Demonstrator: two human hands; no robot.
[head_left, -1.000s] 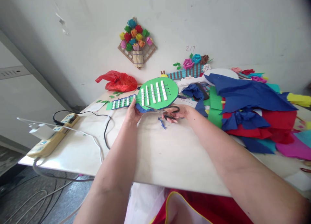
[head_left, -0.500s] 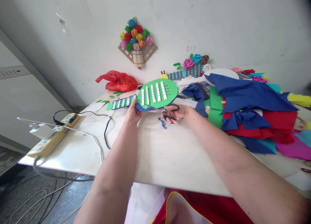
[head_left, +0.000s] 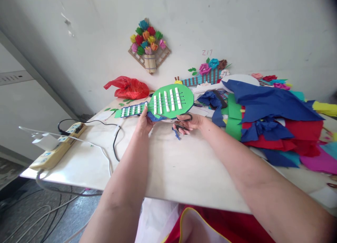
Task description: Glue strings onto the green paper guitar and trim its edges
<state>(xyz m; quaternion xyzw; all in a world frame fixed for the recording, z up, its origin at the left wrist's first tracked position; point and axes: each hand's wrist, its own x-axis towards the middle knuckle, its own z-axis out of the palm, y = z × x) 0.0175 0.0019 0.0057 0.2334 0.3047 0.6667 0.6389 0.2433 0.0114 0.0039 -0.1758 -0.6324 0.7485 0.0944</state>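
Observation:
A green paper guitar (head_left: pixel 171 111) with white rolled strips and strings across it is tilted toward me above the table. My left hand (head_left: pixel 144 122) is closed around it where the neck meets the round body, thumb on the front. Blue crepe paper (head_left: pixel 156 117) sticks out along its lower edge. In my right hand (head_left: pixel 193 122) are black-handled scissors (head_left: pixel 186 117), fingers through the loops, with the blades pointing left at that blue edge. A small blue scrap (head_left: pixel 176 134) is just below the scissors.
Blue, red and green paper sheets (head_left: pixel 276 102) are heaped at the right. A red plastic bag (head_left: pixel 130 88) lies at the back. On the left, a power strip (head_left: pixel 58 144) with a white charger (head_left: pixel 44 143) and cables sits by the table edge (head_left: pixel 86 188). A flower craft (head_left: pixel 150 50) hangs on the wall.
The scissors' handles and my right hand have shifted very slightly left. The guitar has tilted by a hair, and my left hand keeps the same grip.

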